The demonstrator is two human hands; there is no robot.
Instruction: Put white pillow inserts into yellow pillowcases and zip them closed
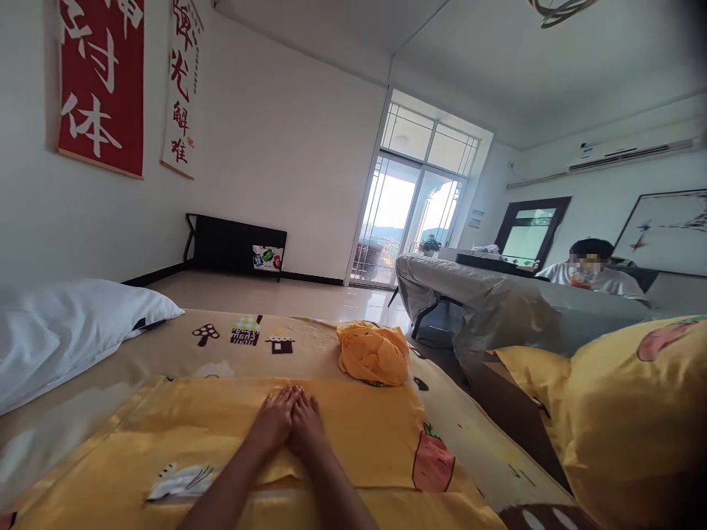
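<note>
A yellow cloth [353, 434] with a printed red strawberry-like fruit [434, 462] lies spread and partly folded over the bed's patterned beige sheet [309, 331]. My left hand [279, 418] rests palm down near the cloth's far edge, fingers stretched forward. Right beside it, touching it, my right hand [305, 421] lies flat with its fingers extended. Neither hand grasps anything. Just beyond and to the right sits a crumpled orange-yellow cloth bundle [373, 353].
A white pillow [71, 331] is at the left, and a stuffed yellow pillow [635, 412] stands at the right. Past the bed, a plastic-covered table [513, 291] has a person [596, 272] seated behind it. A black folded frame [235, 243] leans by the far wall.
</note>
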